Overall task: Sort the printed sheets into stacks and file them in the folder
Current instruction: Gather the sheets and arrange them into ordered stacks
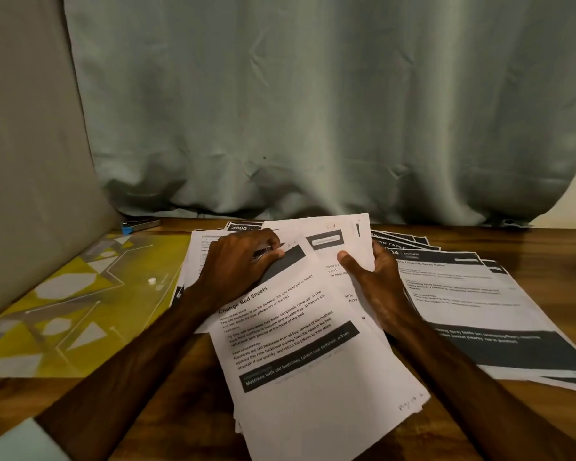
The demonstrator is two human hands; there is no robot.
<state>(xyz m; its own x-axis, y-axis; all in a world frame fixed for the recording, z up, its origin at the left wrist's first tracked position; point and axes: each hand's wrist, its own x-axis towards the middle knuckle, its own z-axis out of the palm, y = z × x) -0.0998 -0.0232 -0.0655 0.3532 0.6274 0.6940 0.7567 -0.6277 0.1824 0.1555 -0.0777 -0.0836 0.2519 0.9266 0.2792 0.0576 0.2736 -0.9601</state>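
Observation:
A bundle of printed sheets (313, 367) lies tilted in the middle of the wooden table; its top page reads "Change Bed Sheets". My left hand (240, 267) pinches the upper corner of that top page with curled fingers. My right hand (376, 287) grips the right side of the sheets behind it, thumb on front. A spread stack of printed sheets (473, 304) lies to the right. More sheets (197, 257) lie under my left hand. The yellow patterned folder (80, 304) lies flat at the left.
A stapler with a blue tip (140, 225) sits at the back left beside the folder. A grey-green curtain (313, 111) hangs right behind the table. A beige cushion (24, 161) leans at the left. A pale object (17, 440) shows at the bottom left corner.

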